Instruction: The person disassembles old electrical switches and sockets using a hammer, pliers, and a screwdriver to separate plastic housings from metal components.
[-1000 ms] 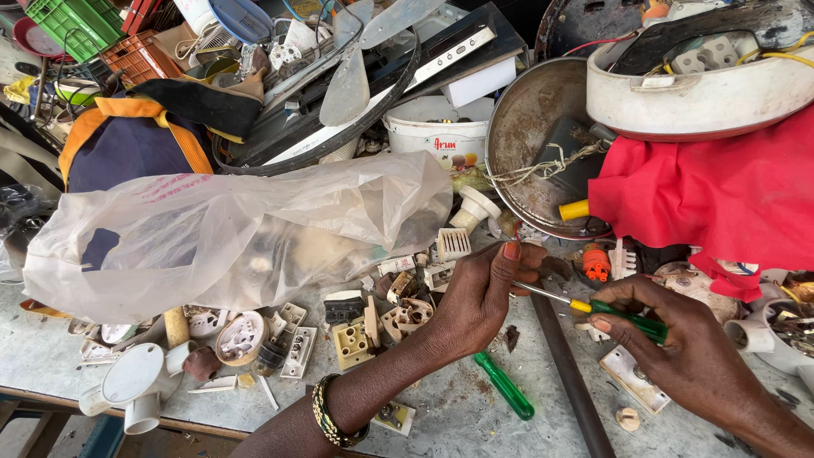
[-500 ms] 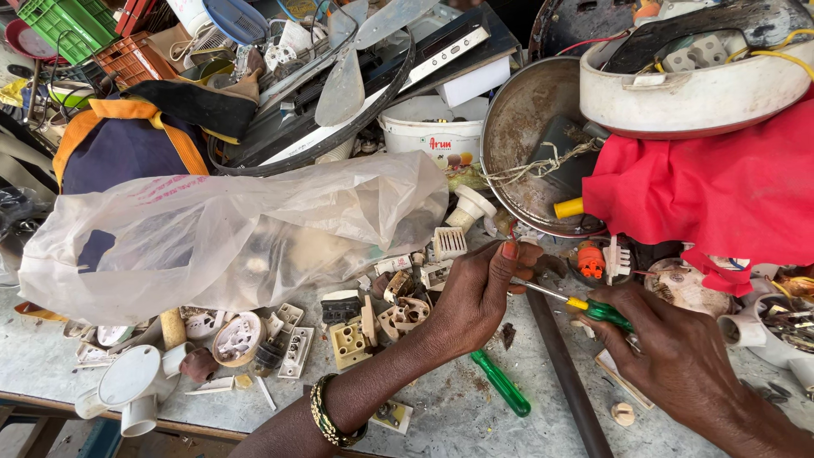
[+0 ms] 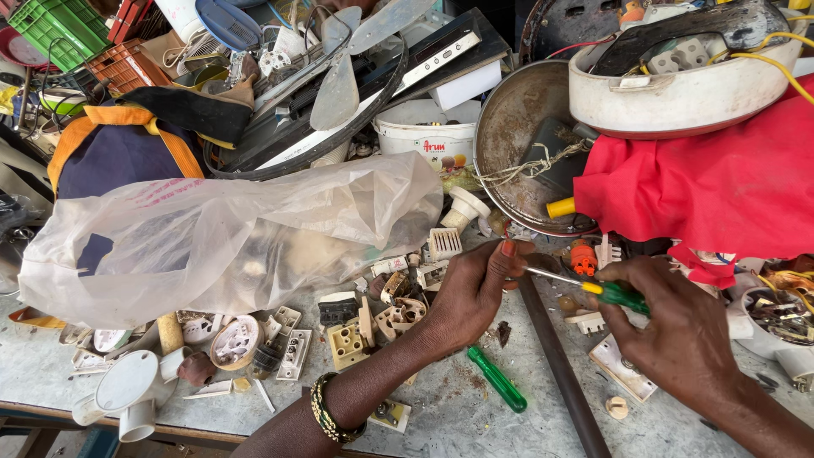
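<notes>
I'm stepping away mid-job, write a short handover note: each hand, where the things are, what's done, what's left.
Left hand: fingers pinched on a small part at the screwdriver tip; the part is too hidden to identify.
Right hand: grips the green-and-yellow-handled screwdriver, shaft pointing left into the left hand's pinch.
Nearby: a second green screwdriver lies on the grey bench below the left hand; cream switch and socket parts sit left of it; a clear plastic bag behind.
Done: cannot tell.
Left: the screwdriver work on the pinched part looks unfinished.
</notes>
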